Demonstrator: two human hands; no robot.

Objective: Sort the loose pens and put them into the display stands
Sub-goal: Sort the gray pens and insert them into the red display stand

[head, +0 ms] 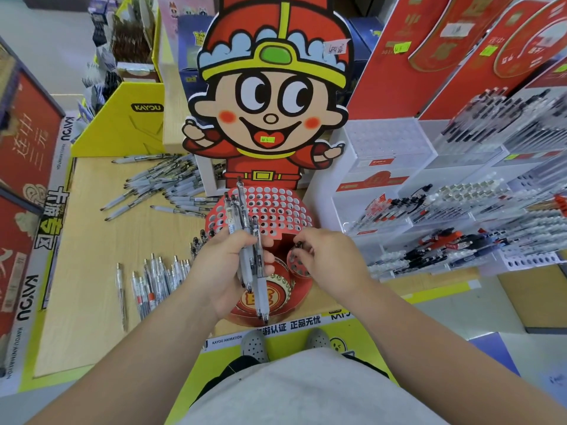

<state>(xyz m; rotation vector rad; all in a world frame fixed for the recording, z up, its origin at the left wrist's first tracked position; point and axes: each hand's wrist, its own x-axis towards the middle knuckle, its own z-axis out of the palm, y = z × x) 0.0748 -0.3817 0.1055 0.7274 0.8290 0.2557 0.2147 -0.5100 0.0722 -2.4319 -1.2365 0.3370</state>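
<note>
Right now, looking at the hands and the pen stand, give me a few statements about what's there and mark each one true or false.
1. The left hand holds a bunch of pens. True.
2. Every hole in the red stand is filled. False: most holes are empty.
3. Loose pens lie on the wooden table left of the stand. True.
4. The right hand rests on the clear racks. False: it is at the stand's front edge, fingers curled there.
5. The cartoon figure lies flat on the table. False: it stands upright behind the stand.
</note>
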